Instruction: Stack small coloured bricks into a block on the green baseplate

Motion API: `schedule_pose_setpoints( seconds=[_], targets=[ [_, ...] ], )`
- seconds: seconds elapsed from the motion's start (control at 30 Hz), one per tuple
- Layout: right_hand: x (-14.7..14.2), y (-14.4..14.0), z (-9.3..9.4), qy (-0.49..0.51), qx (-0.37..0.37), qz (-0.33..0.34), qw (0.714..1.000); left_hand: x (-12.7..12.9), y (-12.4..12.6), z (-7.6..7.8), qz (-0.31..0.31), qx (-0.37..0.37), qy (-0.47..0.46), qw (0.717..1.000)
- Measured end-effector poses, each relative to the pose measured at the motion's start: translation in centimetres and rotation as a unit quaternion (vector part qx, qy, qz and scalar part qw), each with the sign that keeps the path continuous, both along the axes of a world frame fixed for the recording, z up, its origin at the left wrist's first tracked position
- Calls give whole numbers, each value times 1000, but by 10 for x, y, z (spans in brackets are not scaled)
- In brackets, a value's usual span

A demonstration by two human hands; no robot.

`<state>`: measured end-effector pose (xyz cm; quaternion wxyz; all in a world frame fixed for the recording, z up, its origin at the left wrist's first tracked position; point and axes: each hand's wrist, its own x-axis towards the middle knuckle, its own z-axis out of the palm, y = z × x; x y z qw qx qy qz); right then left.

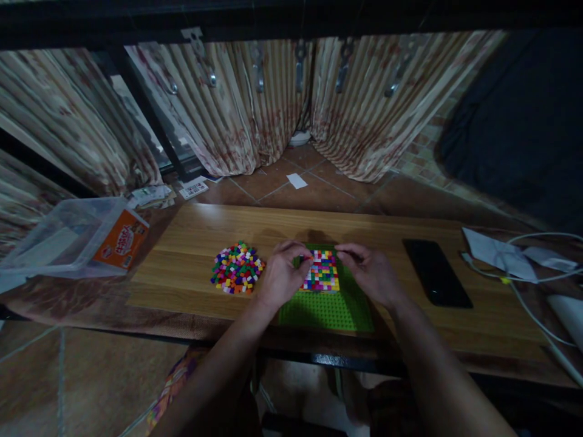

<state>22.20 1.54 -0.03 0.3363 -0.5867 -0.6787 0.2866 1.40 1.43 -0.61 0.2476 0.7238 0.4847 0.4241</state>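
Head view: a wide wooden table is seen under both hands. A green studded plate is laid flat on it, right below the hands and between the two wrists. The far half of the plate is covered by a patch of small bricks in many colours, packed side by side. The near half is left bare.

The left hand is bent over the left edge of the patch. Its fingers are curled in and its fingertips are pressed together at the top left corner of the patch. Something tiny may be pinched there, but it cannot be told. The right hand is curled the same way at the top right corner, with its fingertips touching the bricks. Whether a brick is pinched there cannot be told either.

A loose pile of bricks is heaped just left of the left hand, close to it but not touched. A black phone is laid flat to the right of the right hand, a bit apart. A clear plastic box with an orange label is set far off to the left. White cables and papers are spread far off to the right.
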Motion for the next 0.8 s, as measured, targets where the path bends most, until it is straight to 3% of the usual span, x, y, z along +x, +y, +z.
schedule_pose_setpoints(
  seconds=[0.4, 0.8],
  targets=[
    [-8, 0, -2, 4, 23, 0, 1000, 1, 0, -6, 8, 2, -16, 1000],
    [-41, 2, -16, 31, 14, -39, 999, 2, -1, -5, 31, -21, 7, 999]
  ],
)
